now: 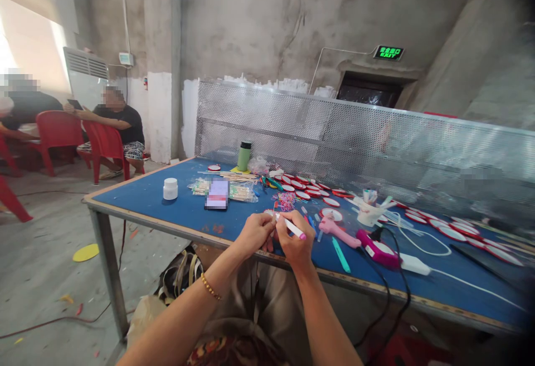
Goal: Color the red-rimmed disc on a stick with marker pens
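My right hand (297, 244) is closed round a white marker pen (295, 229) with a pink end, held at a slant over the table's front edge. Right beside it, my left hand (256, 233) has its fingers pinched together near the pen's tip. A small white and red piece shows at these fingertips, mostly hidden, and I cannot make out what it is. Just beyond the hands lies a pile of small coloured bands (285, 201). A pink glue gun (339, 232) and a teal marker (341, 255) rest to the right of my right hand.
On the blue table (137, 196) are a white jar (170, 189), a phone (217, 194), packs of wooden sticks (244, 192), a green bottle (244, 156), several red-rimmed white discs (451, 232), a white cup (369, 210) and a magenta power strip (378, 249) with cables. A perforated metal panel (267, 121) stands behind.
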Motion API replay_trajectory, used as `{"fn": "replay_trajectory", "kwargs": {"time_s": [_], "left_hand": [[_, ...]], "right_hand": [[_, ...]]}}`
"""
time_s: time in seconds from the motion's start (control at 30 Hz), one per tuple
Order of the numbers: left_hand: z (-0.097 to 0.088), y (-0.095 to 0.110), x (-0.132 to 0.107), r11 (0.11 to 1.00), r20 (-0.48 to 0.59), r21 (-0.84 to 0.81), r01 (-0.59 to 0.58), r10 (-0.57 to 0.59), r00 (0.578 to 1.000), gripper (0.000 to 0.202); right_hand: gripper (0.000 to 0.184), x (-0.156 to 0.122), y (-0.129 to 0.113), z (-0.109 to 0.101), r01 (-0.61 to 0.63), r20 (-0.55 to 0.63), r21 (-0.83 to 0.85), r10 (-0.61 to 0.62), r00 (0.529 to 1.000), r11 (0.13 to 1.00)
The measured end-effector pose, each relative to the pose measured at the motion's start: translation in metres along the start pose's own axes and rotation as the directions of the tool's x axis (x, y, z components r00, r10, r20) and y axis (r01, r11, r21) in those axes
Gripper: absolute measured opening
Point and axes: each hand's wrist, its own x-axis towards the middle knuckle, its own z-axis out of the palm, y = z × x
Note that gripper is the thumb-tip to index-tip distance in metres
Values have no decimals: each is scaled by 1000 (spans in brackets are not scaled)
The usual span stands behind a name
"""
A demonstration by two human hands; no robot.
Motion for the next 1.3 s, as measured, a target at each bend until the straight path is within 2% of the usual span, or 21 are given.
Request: {"fn": "replay_trajectory", "kwargs": {"time_s": [0.13,0.33,0.57,0.73,0.9,1.3], "left_hand": [[0,-1,0,1000,0,1,0,0,1000,25],[0,-3,0,1000,-2,-5,2,-2,1000,28],[0,-1,-1,1000,-8,-5,3,-3,1000,21],[0,-2,0,1000,-7,-4,7,-7,1000,24],[0,-1,0,1000,-15,-18,14,-14,1000,28],[-6,8,-3,979,53,-200,47,-37,998,32]], "right_hand": [[13,1,0,1,4,20,-13,-4,1000,1000],[15,1,-1,0,-9,-29,-42,8,1000,999],[14,0,-1,0,3,22,-25,-3,1000,1000],[16,1,0,0,-8,-20,-40,7,1000,999],[15,1,-1,0,-3,8,-32,4,1000,999],[15,-1,-2,-2,-16,-53,-5,16,998,1000]]}}
